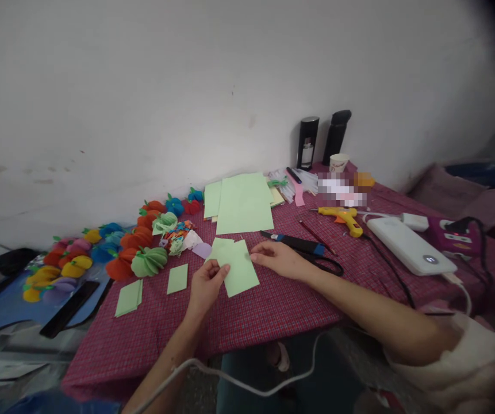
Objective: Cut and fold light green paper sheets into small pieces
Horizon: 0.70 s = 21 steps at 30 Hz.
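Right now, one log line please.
left hand: pinches green paper sheet | right hand: fingertips at sheet's right edge | sheet: on checked tablecloth

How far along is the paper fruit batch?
Done: a row of colourful folded paper fruits lies by the wall. In hand: the left hand pinches a light green paper rectangle while the right hand presses its edge. Left, likely: a stack of large light green sheets and two small green cut pieces lie unused.
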Tool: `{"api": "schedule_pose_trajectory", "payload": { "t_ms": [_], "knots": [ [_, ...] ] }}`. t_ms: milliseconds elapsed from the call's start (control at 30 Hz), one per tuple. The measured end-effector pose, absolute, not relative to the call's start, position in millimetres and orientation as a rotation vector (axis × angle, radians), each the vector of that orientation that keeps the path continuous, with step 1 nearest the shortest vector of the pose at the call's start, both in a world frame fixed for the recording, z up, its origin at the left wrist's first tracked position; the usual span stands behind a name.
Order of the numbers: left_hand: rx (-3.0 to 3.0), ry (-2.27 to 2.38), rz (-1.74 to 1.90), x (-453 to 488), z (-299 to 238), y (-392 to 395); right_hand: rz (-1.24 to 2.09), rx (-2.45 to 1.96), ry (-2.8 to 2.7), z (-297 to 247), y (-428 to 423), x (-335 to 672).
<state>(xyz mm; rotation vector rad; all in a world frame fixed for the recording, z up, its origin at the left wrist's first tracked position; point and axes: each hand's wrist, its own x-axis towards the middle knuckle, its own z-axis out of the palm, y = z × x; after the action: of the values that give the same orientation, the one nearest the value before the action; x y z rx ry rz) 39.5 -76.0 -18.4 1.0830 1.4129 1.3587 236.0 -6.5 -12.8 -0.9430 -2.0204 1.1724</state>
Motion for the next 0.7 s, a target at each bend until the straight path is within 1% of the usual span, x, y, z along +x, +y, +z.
{"api": "schedule_pose_trajectory", "payload": {
  "t_ms": [67,133,333,700],
  "knots": [
    [1.128,1.379,1.361,44.8,-18.9,-69.0,1.453,-0.854,-1.873,-19.3,-6.1,228.2],
    [1.164,1.339,1.361,50.2,-18.9,-63.6,1.594,-0.821,-1.763,-26.4,-3.2,224.3],
    [1.146,1.206,1.228,58.3,-21.4,-56.8,1.635,-0.771,-1.671,-35.8,5.4,227.0],
    [1.066,1.179,1.301,47.8,-30.2,-60.3,1.841,-0.769,-1.409,-33.1,-0.6,225.2]
  ]
}}
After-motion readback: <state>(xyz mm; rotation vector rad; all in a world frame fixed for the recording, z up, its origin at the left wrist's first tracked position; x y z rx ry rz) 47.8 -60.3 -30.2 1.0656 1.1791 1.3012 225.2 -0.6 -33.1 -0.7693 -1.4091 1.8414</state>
